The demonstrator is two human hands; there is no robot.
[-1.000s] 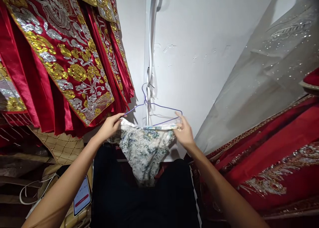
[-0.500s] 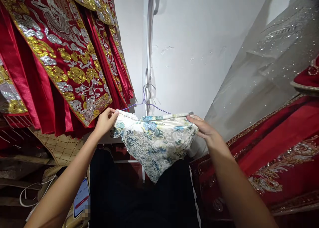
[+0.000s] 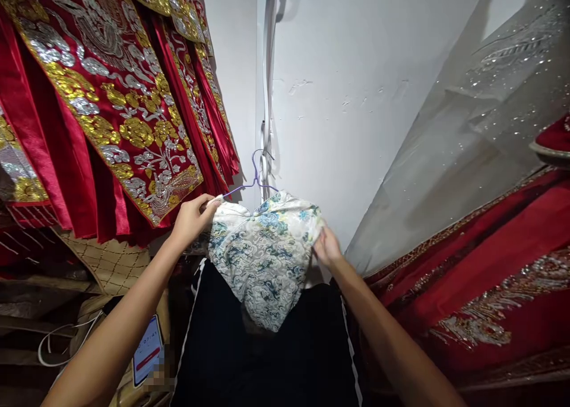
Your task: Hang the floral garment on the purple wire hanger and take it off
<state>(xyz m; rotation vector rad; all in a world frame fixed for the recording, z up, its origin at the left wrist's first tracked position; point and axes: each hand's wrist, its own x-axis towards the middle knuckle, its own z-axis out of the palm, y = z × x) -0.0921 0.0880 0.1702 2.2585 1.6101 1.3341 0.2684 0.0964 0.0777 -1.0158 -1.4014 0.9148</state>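
Note:
A white garment with blue, green and yellow floral print (image 3: 265,258) hangs on a thin purple hanger (image 3: 255,180) in front of me. My left hand (image 3: 193,220) pinches its left shoulder, close to the hanger's left arm. On the other side my right hand (image 3: 328,245) grips the garment's right edge, a little below the shoulder. The right shoulder now covers the end of the hanger's right arm. The lower part of the cloth drapes down over my dark trousers (image 3: 276,371).
Red dresses with gold and silver embroidery (image 3: 138,131) hang at the left. A sheer glittery gown (image 3: 449,140) and a red beaded garment (image 3: 512,264) are at the right. A white pole (image 3: 267,69) stands against the wall. A lit phone (image 3: 146,350) lies lower left.
My right hand has moved left and down, and the garment's right shoulder has slipped over the hanger's right arm. My left hand stays at the left shoulder, shifted slightly right.

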